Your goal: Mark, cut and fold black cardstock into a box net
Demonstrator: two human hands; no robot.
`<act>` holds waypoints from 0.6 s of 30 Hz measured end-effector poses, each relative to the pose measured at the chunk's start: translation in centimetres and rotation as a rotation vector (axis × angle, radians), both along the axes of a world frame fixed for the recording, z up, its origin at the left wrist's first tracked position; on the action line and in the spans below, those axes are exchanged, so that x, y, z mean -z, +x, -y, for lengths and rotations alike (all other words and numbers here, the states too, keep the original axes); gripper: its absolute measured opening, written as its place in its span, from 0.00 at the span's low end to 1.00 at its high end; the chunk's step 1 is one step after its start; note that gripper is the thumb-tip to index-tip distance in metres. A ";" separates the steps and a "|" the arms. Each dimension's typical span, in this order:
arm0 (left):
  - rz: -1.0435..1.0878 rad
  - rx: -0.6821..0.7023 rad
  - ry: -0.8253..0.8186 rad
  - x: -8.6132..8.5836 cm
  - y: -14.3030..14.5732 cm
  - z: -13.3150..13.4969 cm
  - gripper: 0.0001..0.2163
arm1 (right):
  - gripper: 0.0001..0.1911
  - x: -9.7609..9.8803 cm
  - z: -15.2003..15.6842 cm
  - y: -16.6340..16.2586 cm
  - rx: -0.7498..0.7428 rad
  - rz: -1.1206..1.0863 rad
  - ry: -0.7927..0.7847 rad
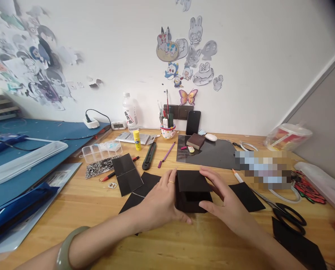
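A small black paper box (194,181) stands on the wooden table between my hands. Its front shows a dark gap beneath the top panel. My left hand (159,198) lies along the box's left side, fingers together and thumb by the lower front edge. Round the right side curves my right hand (228,206), fingertips at the top back corner and thumb at the front edge. Black paper pieces (127,174) lie left of the box, one partly under my left hand. Another black paper piece (246,196) is to the right.
Scissors (288,217) lie open-handled at the right. Behind are a green utility knife (149,155), a yellow glue stick (136,140), a pen cup (167,131), a leaning phone (193,122) and a water bottle (130,114). A blue mat (43,131) covers the left side.
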State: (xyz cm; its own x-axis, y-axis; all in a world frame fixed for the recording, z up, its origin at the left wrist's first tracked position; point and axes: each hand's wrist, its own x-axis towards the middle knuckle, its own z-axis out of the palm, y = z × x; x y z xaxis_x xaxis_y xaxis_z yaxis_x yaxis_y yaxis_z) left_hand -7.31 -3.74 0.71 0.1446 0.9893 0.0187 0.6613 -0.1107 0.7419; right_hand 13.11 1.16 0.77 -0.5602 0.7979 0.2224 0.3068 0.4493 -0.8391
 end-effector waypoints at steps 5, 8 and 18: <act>-0.396 0.069 0.047 -3.7 -0.9 0.6 0.44 | 0.31 -0.6 0.2 0.0 0.008 -0.133 -0.207; -0.473 0.103 0.042 -5.3 -1.4 0.8 0.41 | 0.25 -0.9 0.2 -0.1 0.120 -0.220 -0.304; -0.070 0.264 0.011 -3.8 -2.3 -0.4 0.12 | 0.14 -0.4 -0.5 0.0 0.263 -0.034 -0.200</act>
State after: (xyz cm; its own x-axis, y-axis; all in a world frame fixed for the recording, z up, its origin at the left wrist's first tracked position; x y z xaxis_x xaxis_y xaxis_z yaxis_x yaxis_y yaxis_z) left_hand -9.57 -3.39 4.55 0.3988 0.9170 0.0096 0.6585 -0.2936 0.6930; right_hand 13.07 1.62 1.19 -0.3245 0.9439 0.0616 0.3608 0.1837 -0.9144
